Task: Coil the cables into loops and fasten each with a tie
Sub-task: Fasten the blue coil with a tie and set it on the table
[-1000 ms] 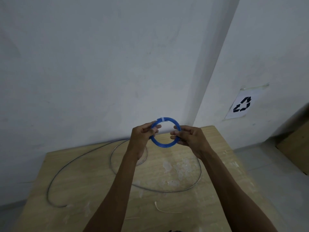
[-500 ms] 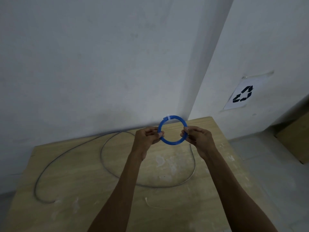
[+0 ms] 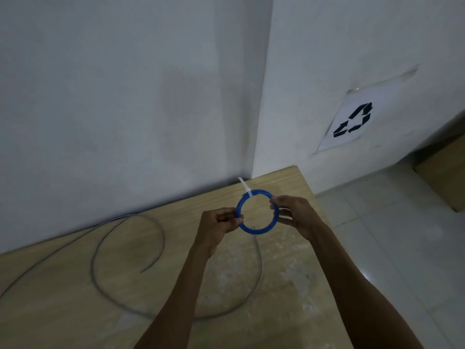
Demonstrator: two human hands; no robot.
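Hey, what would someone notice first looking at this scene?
A bright blue cable coil, held up between the left hand and right hand, with a white tie at its top. Below it a grey cable sprawls uncoiled on the wooden table. A recycling sign hangs on the right wall.

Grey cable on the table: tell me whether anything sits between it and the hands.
Nothing lies on the grey cable; it sprawls uncoiled on the table. But both the left hand and right hand are occupied, pinching the blue coil with its white tie above it.

White walls (image 3: 125, 96), prob. tiled floor (image 3: 402, 235).
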